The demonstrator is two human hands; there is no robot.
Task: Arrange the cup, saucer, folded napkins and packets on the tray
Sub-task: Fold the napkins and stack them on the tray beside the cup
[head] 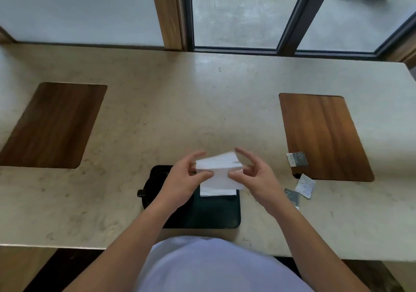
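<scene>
Both hands, left [180, 179] and right [254, 174], pinch one white napkin [219, 168] above one black tray [216, 213] on the desk [157, 111]. Second napkin [217, 191] lies on tray. Three packets [297, 159] [305, 186] [292, 196] right of tray; two wooden mats [51, 125] [324, 134].

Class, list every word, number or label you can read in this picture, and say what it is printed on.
No text can be read.
White packet: faint print, too blurred to read.
Grey packet on the wooden inlay: pale dots and a white strip, nothing legible.
Grey packet by the right wrist: dots only, blurred.
</scene>
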